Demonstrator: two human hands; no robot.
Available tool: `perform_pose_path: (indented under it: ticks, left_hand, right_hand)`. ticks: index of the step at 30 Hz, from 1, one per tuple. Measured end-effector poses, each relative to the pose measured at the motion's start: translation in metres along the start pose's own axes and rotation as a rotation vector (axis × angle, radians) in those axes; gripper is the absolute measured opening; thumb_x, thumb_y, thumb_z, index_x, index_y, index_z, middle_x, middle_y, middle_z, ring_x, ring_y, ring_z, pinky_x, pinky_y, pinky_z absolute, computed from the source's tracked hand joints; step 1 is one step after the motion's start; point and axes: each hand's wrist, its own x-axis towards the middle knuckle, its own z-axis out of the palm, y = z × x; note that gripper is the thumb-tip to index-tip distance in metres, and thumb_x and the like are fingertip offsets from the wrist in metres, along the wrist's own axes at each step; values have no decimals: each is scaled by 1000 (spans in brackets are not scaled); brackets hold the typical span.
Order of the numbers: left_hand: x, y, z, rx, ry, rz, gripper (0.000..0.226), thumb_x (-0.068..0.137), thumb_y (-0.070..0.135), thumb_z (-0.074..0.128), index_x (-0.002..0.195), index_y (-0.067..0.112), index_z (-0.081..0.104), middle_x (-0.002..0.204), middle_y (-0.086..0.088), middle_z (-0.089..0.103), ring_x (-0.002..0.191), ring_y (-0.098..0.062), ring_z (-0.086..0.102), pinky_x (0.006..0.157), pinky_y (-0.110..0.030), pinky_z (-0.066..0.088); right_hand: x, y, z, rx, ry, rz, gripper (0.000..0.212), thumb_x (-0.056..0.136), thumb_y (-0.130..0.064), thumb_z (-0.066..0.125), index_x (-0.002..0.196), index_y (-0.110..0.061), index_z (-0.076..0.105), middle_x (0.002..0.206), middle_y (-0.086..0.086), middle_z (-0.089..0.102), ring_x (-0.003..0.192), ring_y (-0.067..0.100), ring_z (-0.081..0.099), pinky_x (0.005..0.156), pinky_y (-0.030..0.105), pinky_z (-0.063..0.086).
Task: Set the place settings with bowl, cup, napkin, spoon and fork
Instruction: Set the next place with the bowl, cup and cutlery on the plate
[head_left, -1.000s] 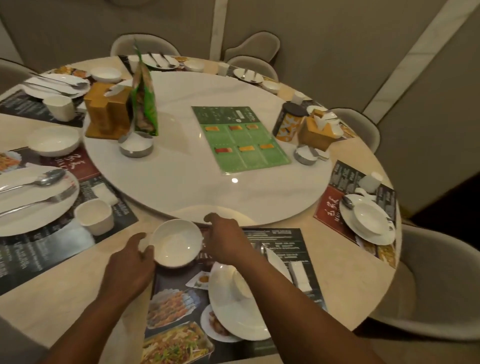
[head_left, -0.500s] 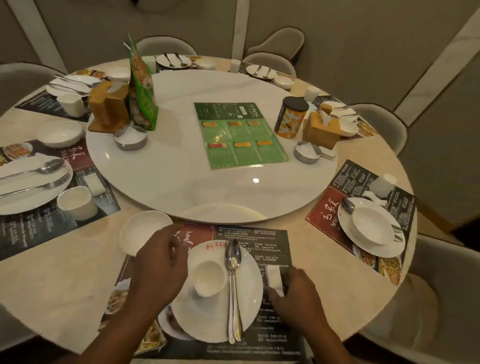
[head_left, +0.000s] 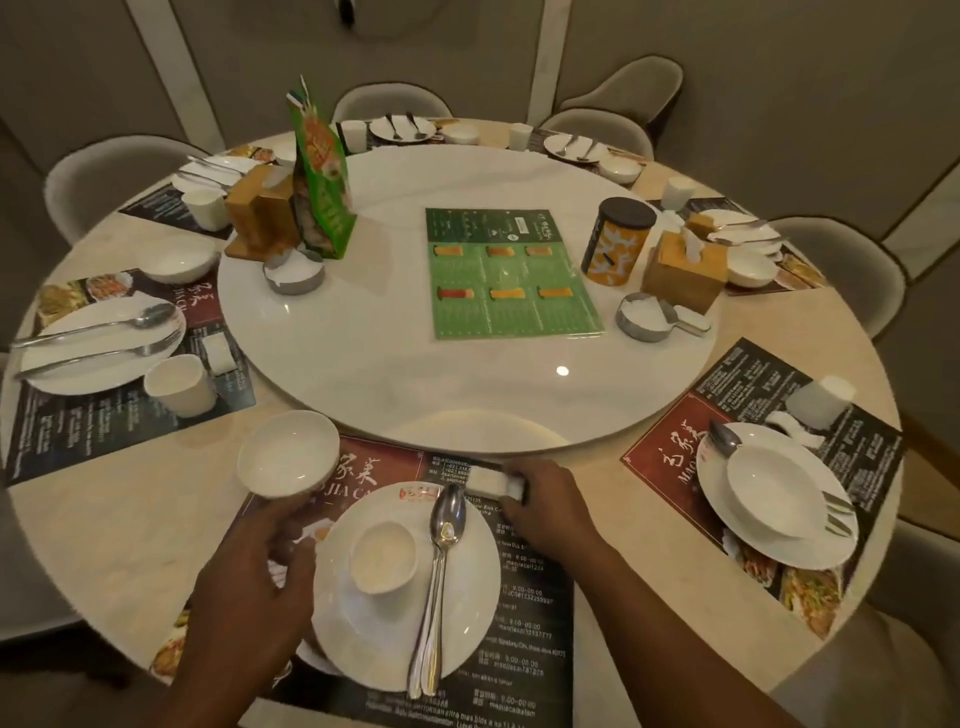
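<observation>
Near place setting on the round beige stone counter, seen from the head camera. The right hand pinches a small white folded napkin between fingertips and thumb, low over the far edge of the dark printed placemat, just beyond the round white plate. The left hand lies at the plate's left rim with fingers curled; whether it actually grips the rim cannot be told.

The small white ceramic cup stands on the plate. Just right of it lies the steel spoon, with a second steel handle close alongside, probably the fork. The shallow white bowl sits off the plate at the mat's far-left corner.

Step in hand, as judged: placing the napkin — bowl apparently done, cup and cutlery not yet arranged. The neighbouring setting on the left suggests the pattern: cup and napkin on the mat beside the plate, spoon and fork apart across it. The next move calls for releasing the napkin flat on the mat, then lifting the cup clear without knocking the spoon.
</observation>
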Motion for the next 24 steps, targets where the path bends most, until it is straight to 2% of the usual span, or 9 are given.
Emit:
perform_pose_path:
  ticks: [2, 4, 7, 9, 11, 19, 24]
  left_hand:
    - [-3, 1, -2, -1, 3, -17, 42, 85, 16, 68, 113, 43, 52, 93, 25, 59, 79, -1, 57, 67, -24, 40]
    - [-5, 2, -1, 1, 11, -32, 40, 85, 18, 68, 111, 43, 52, 92, 30, 55, 77, -2, 56, 65, -21, 38]
    - [-6, -2, 4, 21, 26, -51, 36, 85, 16, 68, 114, 35, 55, 91, 22, 56, 76, -1, 55, 65, -22, 38]
    - [-5, -6, 9, 30, 25, -63, 36, 85, 14, 68, 116, 30, 56, 92, 15, 60, 77, -1, 55, 66, -20, 38]
    - [-4, -8, 11, 42, 20, -67, 38, 85, 12, 69, 118, 26, 57, 91, 15, 62, 78, -2, 57, 65, -17, 37]
    - [-4, -18, 15, 61, 22, -49, 38, 86, 16, 67, 120, 29, 56, 93, 17, 61, 80, -1, 58, 65, -24, 41]
    - [-5, -25, 14, 66, 0, -53, 37, 88, 22, 66, 120, 34, 53, 96, 22, 58, 82, 2, 56, 63, -11, 37]
  right_hand:
    - [4, -2, 4, 9, -8, -23, 41, 81, -23, 73, 121, -28, 63, 117, -5, 66, 106, 15, 58, 79, 22, 37]
    - [6, -2, 7, 21, -5, -8, 40, 82, -26, 74, 119, -29, 61, 114, -6, 65, 102, 14, 58, 74, 21, 33]
    - [7, 3, 9, 85, 11, 24, 41, 81, -27, 77, 119, -28, 60, 113, -5, 64, 97, 12, 58, 79, 24, 45]
    - [7, 6, 9, 102, 21, 17, 41, 81, -26, 76, 119, -28, 60, 113, -4, 64, 99, 13, 59, 85, 31, 52]
    - [7, 8, 10, 112, 31, -2, 41, 81, -24, 76, 118, -27, 60, 111, -5, 64, 99, 14, 59, 86, 32, 53]
    - [7, 8, 13, 124, 50, -20, 38, 81, -22, 76, 116, -28, 61, 107, -8, 65, 97, 13, 60, 81, 28, 51]
    - [7, 7, 15, 105, 50, -4, 42, 79, -23, 77, 118, -30, 61, 108, -8, 65, 95, 11, 61, 81, 27, 52]
